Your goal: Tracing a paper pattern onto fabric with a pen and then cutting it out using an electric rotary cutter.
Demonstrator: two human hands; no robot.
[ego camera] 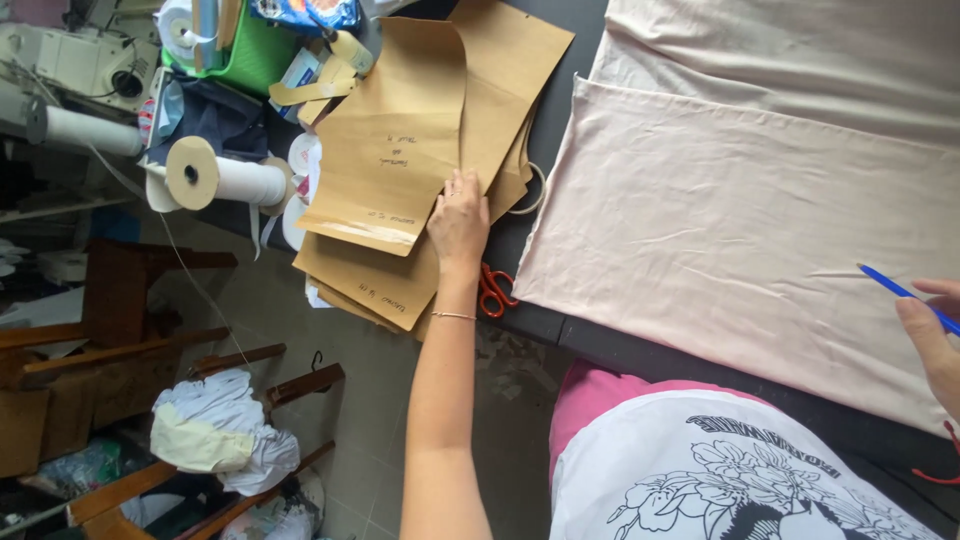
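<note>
Rt hand [932,340] fingers pinch blue pen [905,293]; lt hand [458,222] fingers spread on tan paper patterns [400,150].

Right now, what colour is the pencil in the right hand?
Blue. The pencil in the right hand shows over the pale pink fabric in the head view.

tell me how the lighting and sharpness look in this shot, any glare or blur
Head view: soft even daylight, no hard shadows; pale pink fabric is bright, nearly washed out top right; left hand on brown paper patterns is sharp; right hand with blue pencil is cropped; edges bend slightly.
</note>
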